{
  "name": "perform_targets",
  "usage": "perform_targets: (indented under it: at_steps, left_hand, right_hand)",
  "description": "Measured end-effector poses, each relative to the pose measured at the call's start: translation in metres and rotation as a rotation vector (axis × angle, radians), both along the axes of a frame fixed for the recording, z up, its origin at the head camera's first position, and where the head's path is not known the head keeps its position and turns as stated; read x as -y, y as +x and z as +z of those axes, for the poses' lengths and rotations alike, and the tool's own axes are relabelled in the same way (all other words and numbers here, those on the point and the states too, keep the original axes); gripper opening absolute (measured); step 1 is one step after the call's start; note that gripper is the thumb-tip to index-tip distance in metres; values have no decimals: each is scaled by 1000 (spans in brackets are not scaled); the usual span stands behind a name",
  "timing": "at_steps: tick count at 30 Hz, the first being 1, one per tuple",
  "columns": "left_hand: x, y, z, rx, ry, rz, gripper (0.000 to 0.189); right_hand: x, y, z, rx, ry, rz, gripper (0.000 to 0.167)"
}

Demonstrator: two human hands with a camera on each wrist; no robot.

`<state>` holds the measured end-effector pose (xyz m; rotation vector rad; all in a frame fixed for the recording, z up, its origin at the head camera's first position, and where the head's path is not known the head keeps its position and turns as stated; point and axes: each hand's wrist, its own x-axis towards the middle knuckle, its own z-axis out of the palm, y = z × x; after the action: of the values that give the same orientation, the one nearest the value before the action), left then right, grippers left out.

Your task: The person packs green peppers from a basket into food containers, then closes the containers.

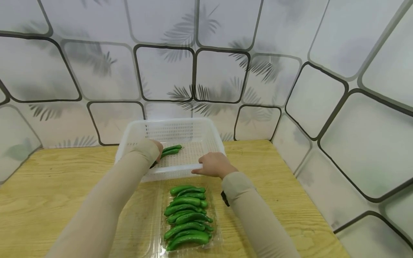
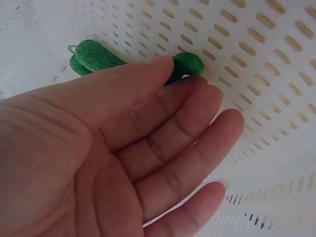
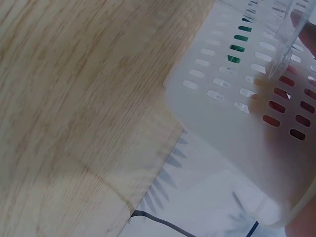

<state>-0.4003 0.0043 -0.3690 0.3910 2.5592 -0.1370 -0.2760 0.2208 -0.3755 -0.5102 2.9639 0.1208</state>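
Note:
A white perforated plastic basket stands at the back of the wooden table. Inside it lie a few long green peppers, their skin wrinkled in the left wrist view. My left hand reaches over the near side into the basket. Its thumb and index finger pinch one green pepper, while the other fingers stay loosely bent. At the near right corner my right hand grips the basket rim; its fingers show through the holes in the right wrist view. Several more peppers lie in a row in a clear plastic box before the basket.
The box's transparent lid half lies folded out on the left, partly under my left sleeve. Behind the table rises a wall with a stone-and-leaf pattern, and it continues along the right side.

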Motion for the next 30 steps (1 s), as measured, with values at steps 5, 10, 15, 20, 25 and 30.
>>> perform_targets:
  at_steps: [5, 10, 15, 20, 25, 30]
  left_hand:
    - [2, -3, -5, -18, -5, -16, 13]
    - [4, -8, -12, -100, 38, -99, 4]
    - [4, -5, -10, -110, 93, -98, 9]
    - [6, -4, -7, -32, 89, 1, 16]
    - [10, -12, -12, -59, 30, -83, 12]
    - [17, -20, -17, -103, 46, -172, 8]
  right_hand:
    - [1, 0, 1, 9, -5, 8, 44]
    - [0, 0, 0, 0, -8, 11, 44]
    - [-1, 1, -2, -4, -14, 11, 46]
    - [0, 2, -1, -15, -15, 16, 45]
    - [1, 2, 3, -21, -7, 24, 47]
    - [1, 1, 4, -25, -5, 23, 44]
